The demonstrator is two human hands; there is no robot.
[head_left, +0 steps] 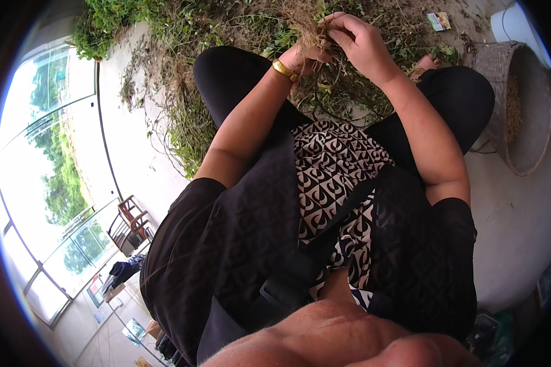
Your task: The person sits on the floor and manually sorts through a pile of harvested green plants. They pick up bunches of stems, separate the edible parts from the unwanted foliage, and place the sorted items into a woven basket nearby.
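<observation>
My left hand [303, 58], with a gold-coloured bracelet [284, 71] at its wrist, is closed around a bunch of plant roots [305, 27] near the top of the view. The roots are brown, thin and tangled, and stems hang below the hand. My right hand [356, 39] is at the right side of the same bunch, its thumb and fingers pinching among the roots; what exactly they pinch is too small to tell. Uprooted green plants [183, 119] lie in a heap before me and beside my left leg.
A basket [491, 91] lies tilted at the right, with small tan pieces [513, 110] inside. Behind it stands a white bucket [509, 25]. A small printed packet [438, 21] rests on the soil-strewn floor. Wooden chairs [133, 215] stand by large windows at the far left.
</observation>
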